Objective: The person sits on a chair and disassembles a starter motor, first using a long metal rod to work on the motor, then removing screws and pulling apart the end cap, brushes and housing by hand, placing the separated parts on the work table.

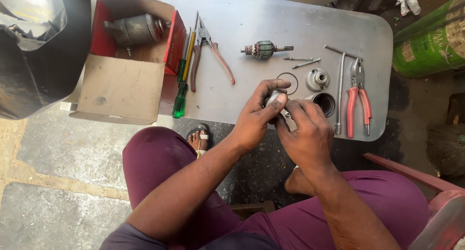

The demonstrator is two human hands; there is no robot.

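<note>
From the head camera, both hands meet over the near edge of a grey metal table (242, 22). The left hand (254, 117) and the right hand (307, 133) are closed together around a small metal part (276, 101). It is grey and shiny, mostly hidden by the fingers, with only a pale rounded face showing between the thumbs. Its full shape cannot be told.

Just beyond the hands lie a thin wire ring (288, 83), a round metal cap (317, 79) and a dark hollow cylinder (324, 103). Farther back rests a motor rotor (264, 49) with copper windings and two loose bolts (301, 61) beside it. Red-handled pliers (359, 97) and a T-shaped wrench (340, 85) lie to the right. To the left are brown-handled pliers (208, 56), green screwdrivers (182, 80) and an open cardboard box (123, 56) holding a grey motor body (135, 31).
</note>
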